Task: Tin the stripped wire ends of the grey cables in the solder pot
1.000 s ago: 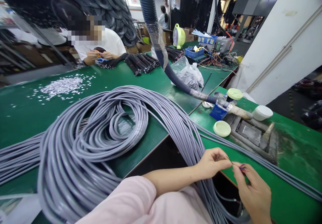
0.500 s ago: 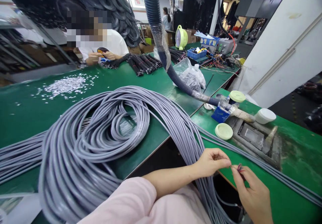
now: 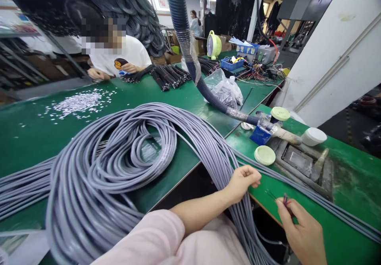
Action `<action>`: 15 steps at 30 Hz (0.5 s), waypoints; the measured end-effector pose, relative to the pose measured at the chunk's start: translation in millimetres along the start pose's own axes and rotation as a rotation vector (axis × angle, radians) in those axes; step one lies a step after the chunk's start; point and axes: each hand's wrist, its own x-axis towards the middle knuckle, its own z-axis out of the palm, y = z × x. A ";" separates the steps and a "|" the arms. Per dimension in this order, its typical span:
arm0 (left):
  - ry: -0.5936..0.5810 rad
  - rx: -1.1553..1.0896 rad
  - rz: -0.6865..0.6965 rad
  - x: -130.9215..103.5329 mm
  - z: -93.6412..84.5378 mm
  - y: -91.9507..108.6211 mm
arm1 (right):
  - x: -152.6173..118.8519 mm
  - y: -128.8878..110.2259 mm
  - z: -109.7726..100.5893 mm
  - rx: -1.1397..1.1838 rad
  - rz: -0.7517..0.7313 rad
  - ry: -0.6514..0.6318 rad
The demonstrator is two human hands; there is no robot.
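Thin coloured wires (image 3: 285, 200), some red and dark, are pinched between the thumb and fingers of my right hand (image 3: 302, 221) at the lower right. Two fine wire ends stick out from them to the upper left. My left hand (image 3: 242, 181) is closed, with its fingers curled, just above the grey cable bundle (image 3: 220, 159); whatever its fingertips hold, if anything, is too small to name. A gap separates the two hands. The bundle runs down from a large grey coil (image 3: 89, 177) and passes under my left forearm.
A soldering-like tray (image 3: 297, 159) with round lids (image 3: 264, 155) lies on the right bench. A ribbed hose (image 3: 205, 90) hangs across the middle. Small white pieces (image 3: 79, 103) and black cable bundles (image 3: 169, 75) lie farther back, near a seated person (image 3: 127, 54).
My left hand has drawn back to the left and up, away from my right hand and the wires. The seated person's one hand has moved left, toward the white pieces.
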 end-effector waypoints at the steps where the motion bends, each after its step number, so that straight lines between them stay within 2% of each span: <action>1: -0.019 0.003 -0.011 1.5 -1.5 1.0 | 0.0 0.4 -1.4 -0.004 0.026 0.005; 4: -0.222 0.027 -0.105 0.7 -1.5 -1.7 | 2.3 0.2 -2.4 -0.001 0.059 0.008; 6: -0.284 0.040 -0.132 -2.6 1.1 -6.8 | 4.8 -1.0 -0.4 0.015 0.038 -0.013; 9: -0.224 0.080 -0.090 -5.7 4.0 -10.7 | 7.8 -1.9 1.9 0.028 -0.004 -0.041; 12: -0.194 0.137 -0.031 -4.1 2.0 -3.9 | 11.8 0.6 -0.9 0.009 -0.012 -0.049; 15: -0.173 0.325 0.123 0.9 -4.6 8.2 | 24.8 7.8 -7.6 -0.016 0.003 -0.065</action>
